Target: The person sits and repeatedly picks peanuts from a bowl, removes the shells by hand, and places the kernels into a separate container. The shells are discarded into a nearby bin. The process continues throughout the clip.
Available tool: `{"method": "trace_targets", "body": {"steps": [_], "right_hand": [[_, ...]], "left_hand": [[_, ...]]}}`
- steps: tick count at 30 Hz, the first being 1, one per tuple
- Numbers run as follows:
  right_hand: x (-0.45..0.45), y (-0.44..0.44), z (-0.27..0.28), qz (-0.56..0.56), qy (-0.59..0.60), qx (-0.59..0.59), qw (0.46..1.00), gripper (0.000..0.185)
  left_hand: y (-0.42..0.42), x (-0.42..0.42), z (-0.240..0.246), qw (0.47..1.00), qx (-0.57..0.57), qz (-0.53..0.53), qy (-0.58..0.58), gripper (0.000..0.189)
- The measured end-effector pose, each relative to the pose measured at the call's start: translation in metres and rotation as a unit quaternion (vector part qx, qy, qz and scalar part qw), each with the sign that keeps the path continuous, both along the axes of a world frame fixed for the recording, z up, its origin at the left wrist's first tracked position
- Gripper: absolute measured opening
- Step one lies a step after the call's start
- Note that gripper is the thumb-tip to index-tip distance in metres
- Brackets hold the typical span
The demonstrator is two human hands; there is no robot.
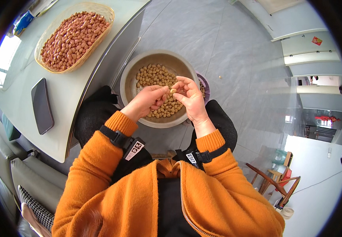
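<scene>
Between the thumb and forefinger of my right hand point(192, 99) is one unshelled peanut point(173, 91). My left hand point(147, 100) meets it from the left, thumb against curled fingers; whether those fingertips grip the shell or hold something is hidden. Both hands are above a wide metal basin point(129, 114), which stands low between my knees. Many unshelled peanuts point(154, 75) cover part of the basin's bottom, some hidden under my hands. Behind the basin's right rim shows a purple container point(207, 86) with small pale brown pieces in it, mostly covered.
A pale table point(70, 86) curves along my left, bearing a woven basket point(107, 35) heaped with reddish shelled peanuts point(74, 40), a dark smartphone point(42, 106) and a blue packet point(23, 23). One small piece point(220, 77) lies on the tiled floor point(242, 59). A wooden chair point(273, 180) stands at right.
</scene>
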State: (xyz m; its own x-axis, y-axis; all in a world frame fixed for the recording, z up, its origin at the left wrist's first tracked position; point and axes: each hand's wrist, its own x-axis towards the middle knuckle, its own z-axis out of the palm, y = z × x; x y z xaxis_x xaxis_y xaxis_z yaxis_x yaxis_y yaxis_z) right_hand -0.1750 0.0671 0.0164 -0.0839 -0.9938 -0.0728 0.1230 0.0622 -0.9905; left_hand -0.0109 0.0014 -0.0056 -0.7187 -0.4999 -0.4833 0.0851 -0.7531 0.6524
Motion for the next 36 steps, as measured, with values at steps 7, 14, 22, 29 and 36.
{"method": "trace_targets", "body": {"steps": [7,14,22,29,36], "right_hand": [[0.006,-0.001,0.003,-0.02,0.002,-0.005,1.0,0.039],[0.01,-0.004,0.001,-0.045,0.138,-0.008,0.989,0.015],[0.022,-0.006,0.006,-0.079,0.301,-0.156,0.938,0.022],[0.009,-0.004,0.002,-0.047,0.169,-0.037,0.984,0.011],[0.003,-0.003,-0.001,-0.048,0.068,0.054,0.995,0.007]], "left_hand": [[0.002,0.004,0.004,0.996,-0.013,-0.027,0.079,0.024],[0.001,0.003,0.008,0.998,-0.036,0.002,0.057,0.022],[0.004,-0.002,0.001,0.995,-0.07,0.035,0.057,0.019],[0.009,-0.009,-0.005,0.962,-0.269,0.038,-0.038,0.016],[0.009,-0.005,0.001,0.986,-0.167,-0.019,-0.001,0.022]]}}
